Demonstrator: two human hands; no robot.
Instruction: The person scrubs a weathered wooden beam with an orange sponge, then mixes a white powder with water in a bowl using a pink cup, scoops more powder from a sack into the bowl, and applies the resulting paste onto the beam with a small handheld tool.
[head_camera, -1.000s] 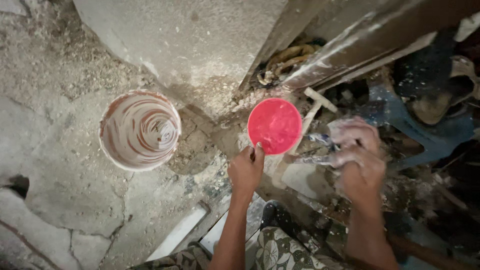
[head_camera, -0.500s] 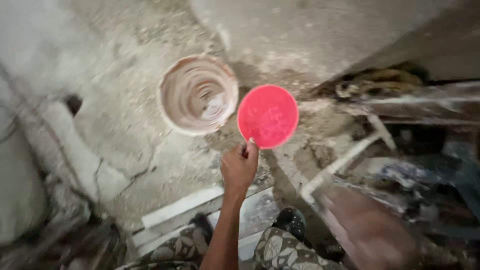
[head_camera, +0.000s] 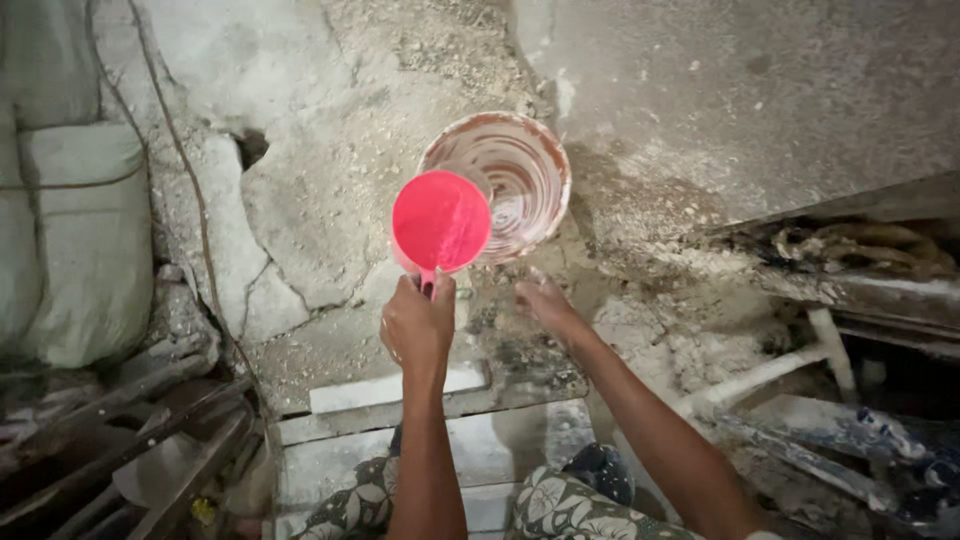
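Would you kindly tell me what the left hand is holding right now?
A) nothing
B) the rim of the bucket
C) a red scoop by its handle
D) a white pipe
C: the left hand grips the handle of the red scoop, which overlaps the bucket rim.

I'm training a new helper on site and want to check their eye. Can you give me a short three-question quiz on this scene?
1. Which hand holds the red scoop: left hand or right hand?
2. True or false: the scoop overlaps the rim of the white bucket.
3. What lies at the far left of the view?

Key:
1. The left hand, gripping its handle.
2. True.
3. Stacked pale sacks.
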